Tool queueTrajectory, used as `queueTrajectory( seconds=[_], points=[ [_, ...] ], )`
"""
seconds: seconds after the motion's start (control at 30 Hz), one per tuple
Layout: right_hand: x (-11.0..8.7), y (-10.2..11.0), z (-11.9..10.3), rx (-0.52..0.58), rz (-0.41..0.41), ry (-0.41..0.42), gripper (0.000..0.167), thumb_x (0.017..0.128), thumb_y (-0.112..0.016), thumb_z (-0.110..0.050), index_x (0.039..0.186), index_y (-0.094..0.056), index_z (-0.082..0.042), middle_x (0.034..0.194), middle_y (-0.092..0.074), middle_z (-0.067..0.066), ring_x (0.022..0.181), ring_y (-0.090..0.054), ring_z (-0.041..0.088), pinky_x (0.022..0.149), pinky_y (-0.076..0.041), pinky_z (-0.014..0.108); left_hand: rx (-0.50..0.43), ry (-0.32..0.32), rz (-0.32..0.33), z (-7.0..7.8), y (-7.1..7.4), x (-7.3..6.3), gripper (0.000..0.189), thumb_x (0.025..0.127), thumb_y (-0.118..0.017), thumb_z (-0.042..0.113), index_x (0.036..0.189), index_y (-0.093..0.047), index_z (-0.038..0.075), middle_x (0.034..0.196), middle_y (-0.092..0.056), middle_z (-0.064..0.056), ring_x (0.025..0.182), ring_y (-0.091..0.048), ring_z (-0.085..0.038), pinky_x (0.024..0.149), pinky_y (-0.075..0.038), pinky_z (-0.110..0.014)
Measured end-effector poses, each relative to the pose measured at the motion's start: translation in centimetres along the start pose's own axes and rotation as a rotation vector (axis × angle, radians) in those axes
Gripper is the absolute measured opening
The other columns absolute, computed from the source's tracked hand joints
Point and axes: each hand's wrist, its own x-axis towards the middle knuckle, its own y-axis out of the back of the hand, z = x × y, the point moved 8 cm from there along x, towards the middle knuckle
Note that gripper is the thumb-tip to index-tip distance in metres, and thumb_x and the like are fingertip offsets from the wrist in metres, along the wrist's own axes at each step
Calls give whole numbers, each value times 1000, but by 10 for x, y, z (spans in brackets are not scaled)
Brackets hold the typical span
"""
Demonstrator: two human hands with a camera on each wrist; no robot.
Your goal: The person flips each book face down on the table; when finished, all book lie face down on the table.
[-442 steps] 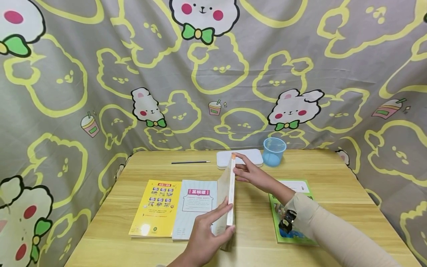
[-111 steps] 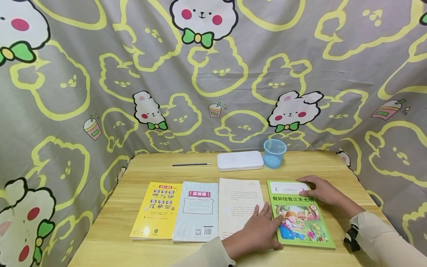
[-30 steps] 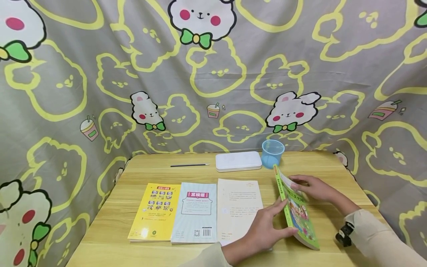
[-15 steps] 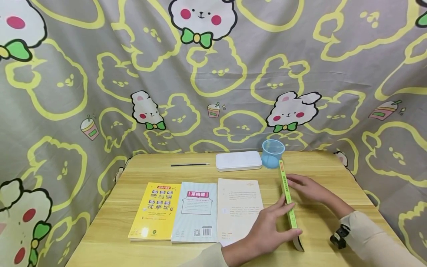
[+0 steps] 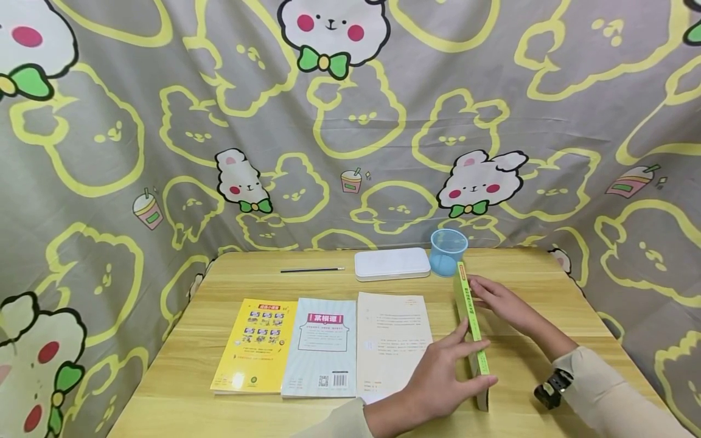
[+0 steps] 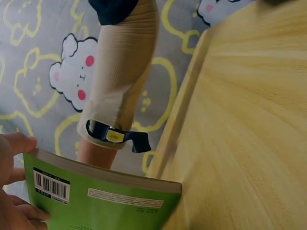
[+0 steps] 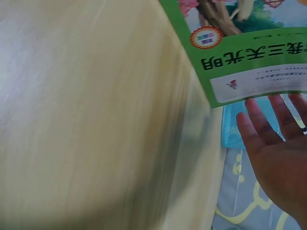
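A green book (image 5: 468,310) stands on edge at the right of the table, spine up. My left hand (image 5: 438,371) grips its near part, thumb at the near end and fingers along the spine and left side. In the left wrist view, the left hand (image 6: 14,177) is on the book's green back cover (image 6: 105,211), which has a barcode. My right hand (image 5: 498,304) is at the far end of the book. The right wrist view has that hand (image 7: 278,148) with fingers straight, tips at the edge of the illustrated front cover (image 7: 254,52).
Left of the green book lie a cream book (image 5: 391,340), a pale blue book (image 5: 323,353) and a yellow book (image 5: 257,347) in a row. Behind them are a pencil (image 5: 312,269), a white case (image 5: 392,263) and a blue cup (image 5: 448,252). A patterned curtain (image 5: 361,140) hangs behind the table.
Earlier the cream book was held upright; it now lies flat. The green book lay flat, front cover up, then was lifted and turned until its spine pointed up.
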Motion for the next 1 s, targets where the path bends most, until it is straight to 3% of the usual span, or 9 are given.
queueTrajectory(
  seconds=[0.13,0.3,0.37,0.47,0.7,1.0],
  points=[
    [1,2,-9,25,5,26,56,115,-29,-28,160,-25,5,155,-35,38,130,-51,55,105,-54,43,30,3,0,1,2,1,44,96,-75,33,134,-69,11,151,-46,-30,137,-53,-28,112,-44,-23],
    [4,2,-17,109,4,25,58,115,-31,-29,163,-18,0,152,-38,38,125,-64,31,97,-55,21,54,-2,-1,3,5,2,42,96,-75,33,131,-71,10,150,-47,-30,137,-53,-29,112,-43,-23],
    [4,2,-20,135,6,16,60,115,-33,-30,164,-15,0,151,-38,39,125,-64,24,96,-55,22,65,-5,-2,4,6,3,42,96,-75,33,131,-72,10,150,-47,-30,137,-53,-29,112,-43,-23],
    [4,2,-23,146,14,-5,62,114,-38,-30,164,-14,-3,152,-37,39,127,-62,27,96,-56,22,80,2,-13,5,6,4,41,96,-75,35,131,-72,12,150,-48,-29,136,-55,-29,111,-45,-23],
    [5,1,-23,245,-5,-14,60,113,-42,-22,165,-15,-11,157,-30,36,122,-61,7,97,-55,24,127,26,-50,8,4,7,39,97,-73,39,130,-73,18,151,-50,-26,133,-57,-25,107,-48,-21],
    [3,1,-24,338,-16,9,58,112,-42,-18,165,-20,-24,159,-19,32,123,-60,4,98,-57,26,157,28,-62,7,-1,8,40,97,-72,41,131,-73,19,152,-49,-25,136,-54,-25,109,-48,-24]
  ],
)
